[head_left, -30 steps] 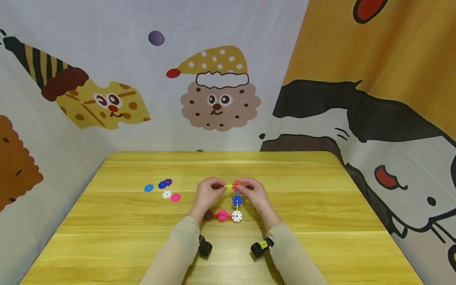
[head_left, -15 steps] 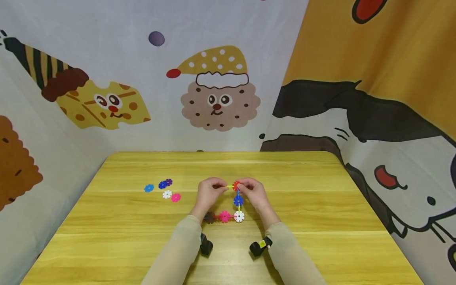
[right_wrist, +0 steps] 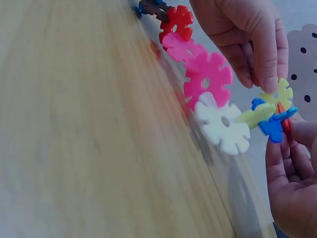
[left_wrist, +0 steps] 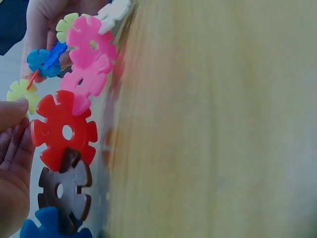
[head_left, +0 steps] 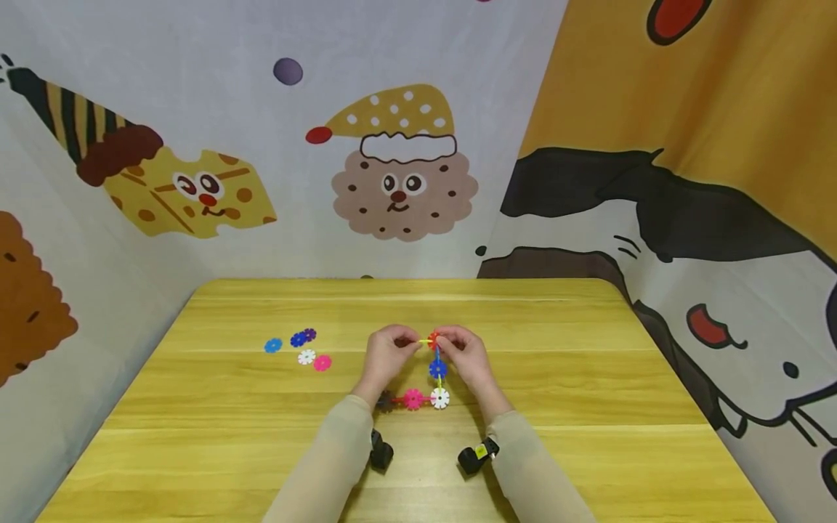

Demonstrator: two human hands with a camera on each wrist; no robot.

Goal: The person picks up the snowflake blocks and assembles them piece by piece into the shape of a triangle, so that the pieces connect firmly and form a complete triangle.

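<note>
In the head view, the left hand (head_left: 386,359) pinches a yellow flower-shaped linking disc (left_wrist: 21,92) by its edge between thumb and finger. Close beside it the right hand (head_left: 467,356) holds the red disc (head_left: 432,339) that meets the yellow one edge-on. From there a bent chain of slotted discs runs toward the person: blue disc (head_left: 438,369), white disc (head_left: 440,398), then pink disc (head_left: 413,399). Farther along, the left wrist view shows a larger-looking red disc (left_wrist: 64,130), a brown disc (left_wrist: 69,191) and a blue end disc (left_wrist: 52,225). The left forearm hides this end in the head view.
Several loose discs lie at the left of the wooden table (head_left: 588,378): light blue disc (head_left: 273,345), dark blue disc (head_left: 298,339) with a purple disc (head_left: 310,334), white disc (head_left: 306,357) and pink disc (head_left: 322,362). A patterned curtain (head_left: 261,254) hangs behind.
The hands keep their grips on the yellow and red discs. The left hand and the lower part of the chain have shifted slightly right.
</note>
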